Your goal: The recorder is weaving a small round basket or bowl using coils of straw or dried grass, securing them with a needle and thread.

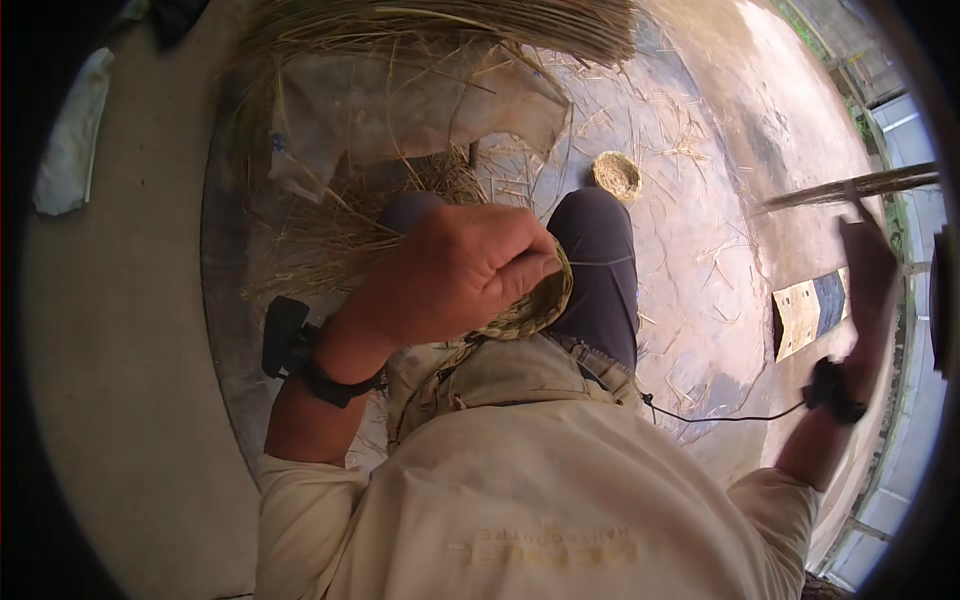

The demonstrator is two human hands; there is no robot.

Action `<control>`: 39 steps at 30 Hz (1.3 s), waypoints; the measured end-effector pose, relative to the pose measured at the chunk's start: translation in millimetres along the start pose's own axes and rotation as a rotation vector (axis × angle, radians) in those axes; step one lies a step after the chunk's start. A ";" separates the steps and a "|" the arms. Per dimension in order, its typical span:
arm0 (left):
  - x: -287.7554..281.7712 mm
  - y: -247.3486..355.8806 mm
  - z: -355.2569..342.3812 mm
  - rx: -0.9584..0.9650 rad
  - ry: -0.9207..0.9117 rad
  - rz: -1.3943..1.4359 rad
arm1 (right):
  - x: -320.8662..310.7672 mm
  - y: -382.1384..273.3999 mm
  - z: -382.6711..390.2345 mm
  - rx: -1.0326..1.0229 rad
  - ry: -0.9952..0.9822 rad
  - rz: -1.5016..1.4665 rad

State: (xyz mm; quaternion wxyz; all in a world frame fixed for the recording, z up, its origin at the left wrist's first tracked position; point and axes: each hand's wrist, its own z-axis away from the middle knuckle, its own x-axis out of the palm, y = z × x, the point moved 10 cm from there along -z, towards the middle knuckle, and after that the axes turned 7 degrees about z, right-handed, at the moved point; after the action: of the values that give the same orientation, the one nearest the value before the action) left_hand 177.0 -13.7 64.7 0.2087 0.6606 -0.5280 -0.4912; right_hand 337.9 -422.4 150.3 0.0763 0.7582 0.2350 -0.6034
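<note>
My left hand [465, 270] is closed on the rim of a small, round basket [535, 312] woven from straw, held over my lap. The hand hides much of the basket's left side. From its edge a thin, pale strand [610, 263] runs right across my dark trouser leg; where it ends is lost. Far out to the right, my right hand [868, 250] is raised with the arm stretched away from my body. Motion smears its fingers, so whether it grips anything is unclear.
Beyond my right knee lies another small woven basket [617, 176]. A big straw bundle [450, 25] and a crumpled plastic sheet [420, 105] lie ahead. Loose straw litters the floor. At right are a dark, thin bundle [850, 187], a patterned board [810, 312] and a black cord [720, 417].
</note>
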 end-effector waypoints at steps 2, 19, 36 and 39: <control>5.4 -4.4 7.4 -0.047 -0.021 -0.029 | 84.7 -128.9 19.4 -0.103 -0.145 -0.738; -2.0 -114.2 57.4 -0.311 -0.035 -0.621 | 215.6 -217.0 69.7 0.221 -0.546 -1.267; 23.2 -69.6 78.0 -0.181 -0.065 -0.684 | 217.3 -188.2 86.8 0.209 -0.358 -1.225; 47.2 -70.7 95.8 -0.098 -0.071 -0.714 | 213.0 -189.2 87.4 0.204 -0.354 -1.200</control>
State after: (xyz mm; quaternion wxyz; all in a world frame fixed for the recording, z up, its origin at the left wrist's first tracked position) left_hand 126.7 -8.0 -52.9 0.0369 0.7753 -0.2467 -0.5803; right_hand 210.6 -235.0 -43.3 -0.3101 0.3868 0.5445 -0.6766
